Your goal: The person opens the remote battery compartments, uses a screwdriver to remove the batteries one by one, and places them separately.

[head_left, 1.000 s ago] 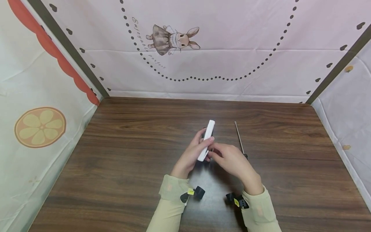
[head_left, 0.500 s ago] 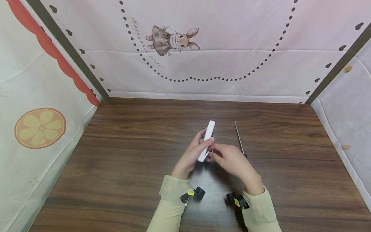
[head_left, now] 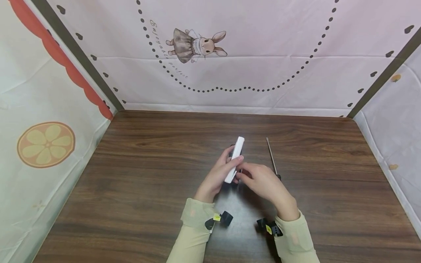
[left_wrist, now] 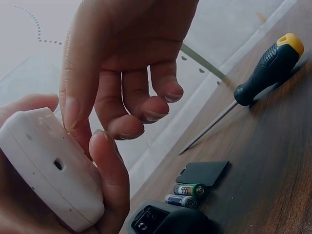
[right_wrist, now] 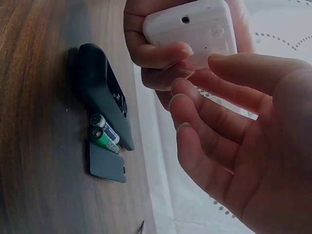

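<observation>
My left hand point(head_left: 215, 177) holds a white plastic device point(head_left: 237, 147) on edge above the table, thumb on its near side and fingers behind. In the left wrist view a small dark hole marks the side of the device point(left_wrist: 56, 170). My right hand point(head_left: 263, 180) comes in from the right. Its thumb and forefinger meet at the device's near lower edge, on a small white flap point(head_left: 235, 173). The right hand's other fingers are loosely bent, as the right wrist view shows. The forefinger's tip is hidden behind the device.
A screwdriver point(left_wrist: 268, 66) with a black and yellow handle lies right of the hands. On the table below them are a dark device point(right_wrist: 95, 80) with a recess, a green battery point(left_wrist: 190, 190), a blue-silver battery point(left_wrist: 180, 201) and a dark flat cover point(left_wrist: 204, 172).
The small white flap swung out from the device half a second ago and now sits closer to it again. Both hands stay almost in place.
</observation>
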`<move>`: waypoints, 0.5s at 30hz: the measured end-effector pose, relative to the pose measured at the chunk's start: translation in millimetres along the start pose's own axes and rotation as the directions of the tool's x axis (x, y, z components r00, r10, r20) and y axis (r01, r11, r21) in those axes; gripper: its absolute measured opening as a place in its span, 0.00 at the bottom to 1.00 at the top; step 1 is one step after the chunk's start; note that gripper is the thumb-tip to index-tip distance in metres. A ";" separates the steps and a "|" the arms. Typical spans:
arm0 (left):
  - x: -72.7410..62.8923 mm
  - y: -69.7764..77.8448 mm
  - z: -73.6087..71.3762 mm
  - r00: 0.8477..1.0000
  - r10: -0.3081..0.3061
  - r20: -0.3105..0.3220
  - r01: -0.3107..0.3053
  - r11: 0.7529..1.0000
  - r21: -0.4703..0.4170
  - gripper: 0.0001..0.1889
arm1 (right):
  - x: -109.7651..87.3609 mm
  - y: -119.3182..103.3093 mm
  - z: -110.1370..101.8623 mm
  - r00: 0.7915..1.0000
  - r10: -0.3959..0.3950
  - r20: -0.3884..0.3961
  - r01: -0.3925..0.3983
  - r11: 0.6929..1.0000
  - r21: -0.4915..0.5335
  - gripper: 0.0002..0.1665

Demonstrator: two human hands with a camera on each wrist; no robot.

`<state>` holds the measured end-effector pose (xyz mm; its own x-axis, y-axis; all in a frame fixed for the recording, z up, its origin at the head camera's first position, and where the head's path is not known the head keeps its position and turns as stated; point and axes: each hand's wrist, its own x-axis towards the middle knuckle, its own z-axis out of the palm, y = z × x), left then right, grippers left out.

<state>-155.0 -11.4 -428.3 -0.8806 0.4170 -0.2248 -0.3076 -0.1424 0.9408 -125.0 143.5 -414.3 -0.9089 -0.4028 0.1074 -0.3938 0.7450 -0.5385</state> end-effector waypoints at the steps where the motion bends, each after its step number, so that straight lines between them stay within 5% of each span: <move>1: 1.5 -2.1 -0.9 1.000 0.000 -0.001 0.000 1.000 -0.003 0.32 | -0.1 0.1 0.1 1.000 0.000 0.002 0.000 1.000 0.000 0.05; 15: 11.2 -17.0 -4.3 0.999 -0.009 -0.035 0.009 1.000 -0.009 0.36 | -0.1 1.6 -0.8 1.000 -0.006 0.003 0.006 1.000 0.020 0.05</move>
<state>-161.1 -8.2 -447.9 -0.8897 0.3871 -0.2422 -0.3189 -0.1470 0.9363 -125.7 145.1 -414.5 -0.9063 -0.4085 0.1082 -0.3960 0.7318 -0.5546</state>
